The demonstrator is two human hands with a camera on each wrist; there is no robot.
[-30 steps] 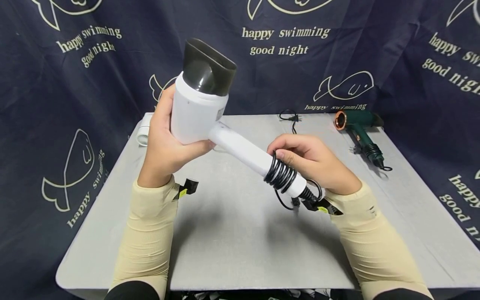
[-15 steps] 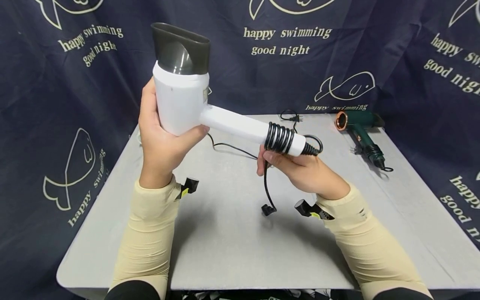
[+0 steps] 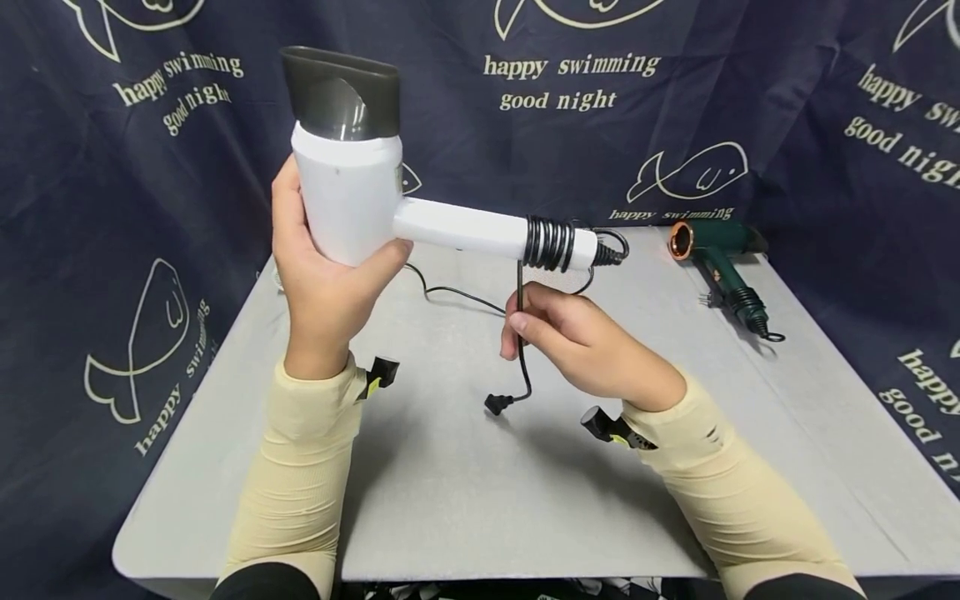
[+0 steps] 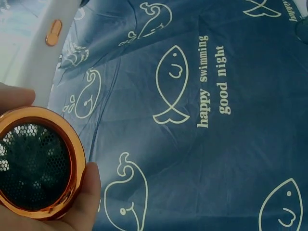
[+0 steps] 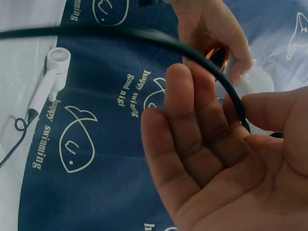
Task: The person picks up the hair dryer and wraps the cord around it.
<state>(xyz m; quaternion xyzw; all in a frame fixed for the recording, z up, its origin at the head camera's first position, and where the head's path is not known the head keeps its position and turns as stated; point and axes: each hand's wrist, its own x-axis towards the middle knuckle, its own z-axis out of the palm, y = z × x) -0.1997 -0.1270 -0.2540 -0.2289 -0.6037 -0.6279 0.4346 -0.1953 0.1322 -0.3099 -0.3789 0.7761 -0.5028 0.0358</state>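
Observation:
A white hair dryer (image 3: 348, 192) is held up over the table, its dark nozzle (image 3: 345, 96) pointing upward and its handle (image 3: 461, 229) reaching right, almost level. My left hand (image 3: 318, 275) grips the barrel; its copper-rimmed intake (image 4: 77, 159) shows in the left wrist view. Black cord (image 3: 550, 243) is coiled round the handle's end. Below that coil, my right hand (image 3: 592, 342) pinches the cord's hanging stretch between thumb and index finger, the other fingers loosely bent. A black plug (image 3: 498, 404) dangles under the hand. In the right wrist view the cord (image 5: 144, 36) arches past the fingers.
At the back right of the grey table (image 3: 450, 500) lies a green hair dryer (image 3: 723, 271) with its cord wound on. A second white hair dryer (image 5: 57, 67), nearly hidden in the head view, lies at the back left; a thin black cord (image 3: 465, 293) crosses the table.
The hair dryer has moved left and its handle has swung up towards level. My right hand has gone from beside the coil to below it, and the plug end now hangs down.

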